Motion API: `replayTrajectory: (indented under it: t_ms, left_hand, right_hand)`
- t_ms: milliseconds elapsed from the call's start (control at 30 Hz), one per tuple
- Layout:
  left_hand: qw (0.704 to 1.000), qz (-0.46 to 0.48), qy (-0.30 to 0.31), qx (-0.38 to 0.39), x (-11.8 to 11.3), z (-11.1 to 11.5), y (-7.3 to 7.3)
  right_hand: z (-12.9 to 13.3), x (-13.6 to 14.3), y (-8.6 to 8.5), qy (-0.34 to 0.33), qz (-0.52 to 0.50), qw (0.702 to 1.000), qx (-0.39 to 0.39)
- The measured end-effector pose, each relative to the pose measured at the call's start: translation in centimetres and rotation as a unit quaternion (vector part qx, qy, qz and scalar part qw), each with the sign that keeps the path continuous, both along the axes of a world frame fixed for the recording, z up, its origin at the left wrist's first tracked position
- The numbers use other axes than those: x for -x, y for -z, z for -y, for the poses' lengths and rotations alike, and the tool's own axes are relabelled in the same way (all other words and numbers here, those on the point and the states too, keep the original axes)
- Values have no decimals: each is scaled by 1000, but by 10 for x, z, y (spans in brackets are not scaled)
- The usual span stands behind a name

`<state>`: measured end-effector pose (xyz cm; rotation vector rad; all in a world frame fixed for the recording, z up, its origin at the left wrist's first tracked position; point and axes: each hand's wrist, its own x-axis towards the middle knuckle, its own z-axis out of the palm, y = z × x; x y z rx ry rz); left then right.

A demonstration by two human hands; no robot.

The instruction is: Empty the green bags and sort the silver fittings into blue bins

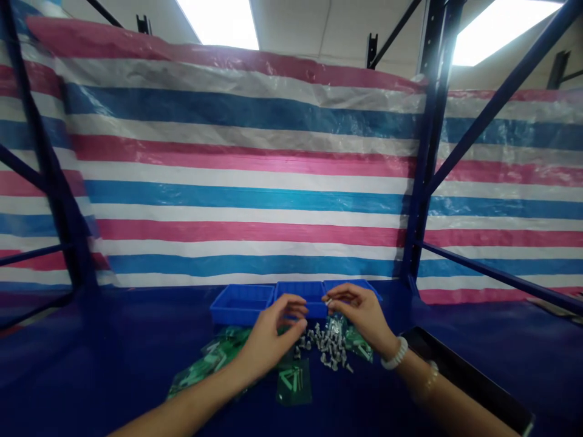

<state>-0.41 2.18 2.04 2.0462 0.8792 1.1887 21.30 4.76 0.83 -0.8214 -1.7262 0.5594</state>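
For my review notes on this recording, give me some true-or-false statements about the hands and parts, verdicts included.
1. Three blue bins stand side by side. True.
2. The left hand is clenched in a fist. False: the left hand has its thumb and fingers apart.
3. The right hand pinches a small light piece. True.
4. The loose metal pieces are in a bin. False: the loose metal pieces lie on the blue surface in front.
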Motion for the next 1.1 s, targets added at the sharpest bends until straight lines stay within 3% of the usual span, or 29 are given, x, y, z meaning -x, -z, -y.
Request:
replayTrajectory:
  t_ms: [67,133,233,333,467,633,700,800,933,1100]
  left_hand:
    - [978,114,69,163,-10,11,2]
    - [936,208,85,271,-15,18,5]
    - [885,289,71,359,-16,25,8]
    - [867,309,57,386,-12,26,9]
    - [878,299,46,371,-9,27,13]
    - [886,277,26,371,-11,31,16]
    - [893,272,23,357,-11,33,15]
    - [926,236,26,295,-10,35,13]
    - [969,169,9,179,-10,40,12]
    - [990,121,-34,71,-11,40,9]
  right_hand:
    - [13,15,-3,-71,-41,996,-22]
    - [23,27,-4,-98,-31,990,-95]
    - [29,34,-1,-90,-9,981,-171]
    - [29,35,4,-95,-3,983,-160]
    - [30,30,10,-102,21,986,-129]
    - [38,25,8,-81,104,971,-202]
    - [42,24,6,-67,127,971,-192]
    - [47,26,5,-58,103,988,-95]
    - [52,37,11,-95,34,994,49]
    - [50,44,17,-123,15,987,100]
